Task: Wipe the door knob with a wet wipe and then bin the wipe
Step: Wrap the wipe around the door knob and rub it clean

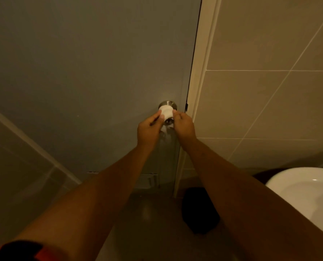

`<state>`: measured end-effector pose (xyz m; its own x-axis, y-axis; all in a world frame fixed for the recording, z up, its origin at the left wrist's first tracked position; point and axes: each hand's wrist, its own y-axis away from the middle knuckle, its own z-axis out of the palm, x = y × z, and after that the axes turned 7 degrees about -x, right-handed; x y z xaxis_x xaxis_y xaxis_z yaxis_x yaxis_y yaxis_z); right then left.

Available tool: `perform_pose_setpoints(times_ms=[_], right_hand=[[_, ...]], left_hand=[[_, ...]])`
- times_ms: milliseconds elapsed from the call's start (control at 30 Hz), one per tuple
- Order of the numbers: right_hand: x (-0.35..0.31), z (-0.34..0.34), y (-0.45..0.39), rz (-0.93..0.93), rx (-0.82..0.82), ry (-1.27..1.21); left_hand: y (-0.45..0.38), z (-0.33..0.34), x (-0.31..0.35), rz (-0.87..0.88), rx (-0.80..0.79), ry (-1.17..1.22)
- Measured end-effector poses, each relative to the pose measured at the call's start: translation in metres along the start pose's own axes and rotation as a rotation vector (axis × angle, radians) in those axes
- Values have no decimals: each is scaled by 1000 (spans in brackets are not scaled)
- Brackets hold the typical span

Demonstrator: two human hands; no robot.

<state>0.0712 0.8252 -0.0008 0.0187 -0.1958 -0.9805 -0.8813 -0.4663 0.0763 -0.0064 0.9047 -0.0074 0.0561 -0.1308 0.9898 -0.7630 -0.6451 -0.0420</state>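
At lower left corner: sleeve (15, 250), dark with an orange-red edge, on the left arm; only a part shows.

Left wall (15, 157): pale, dim, with a light band running diagonally down toward the floor.

Door (81, 72): grey-blue, plain, shut against the frame; a vent panel low on it, partly hidden by the arms.

Left hand (150, 127): bare, raised to the knob from the left; fingers pinched on the left edge of the wet wipe.

Door knob (167, 105): round, brushed metal, near the door's right edge. Its rose shows above the wipe and a bit of metal shows below; the rest is covered.

Wet wipe (166, 113): white, draped over the front of the knob and stretched between the two hands; a loose end hangs below.

Right hand (184, 125): bare, raised from the right; fingertips closed on the wipe's right edge.

Door frame (204, 53): cream, upright, just right of the door.

Tiled wall (270, 91): beige tiles, pale grout.

Dark object (200, 210): on the floor by the frame's foot; kind cannot be told.

Basin (307, 191): white, glossy, at lower right, partly behind the right forearm.
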Motion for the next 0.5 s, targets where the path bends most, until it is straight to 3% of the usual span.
perform_pose_setpoints(times_ms=[100, 367, 500], right_hand=[[7, 1, 4, 117, -14, -178], [21, -10, 22, -138, 22, -17], [22, -12, 16, -299, 50, 215]], left_hand=[[-10, -1, 5, 146, -43, -185], [-13, -11, -2, 67, -175, -3], [-16, -20, -3, 234, -209, -261]])
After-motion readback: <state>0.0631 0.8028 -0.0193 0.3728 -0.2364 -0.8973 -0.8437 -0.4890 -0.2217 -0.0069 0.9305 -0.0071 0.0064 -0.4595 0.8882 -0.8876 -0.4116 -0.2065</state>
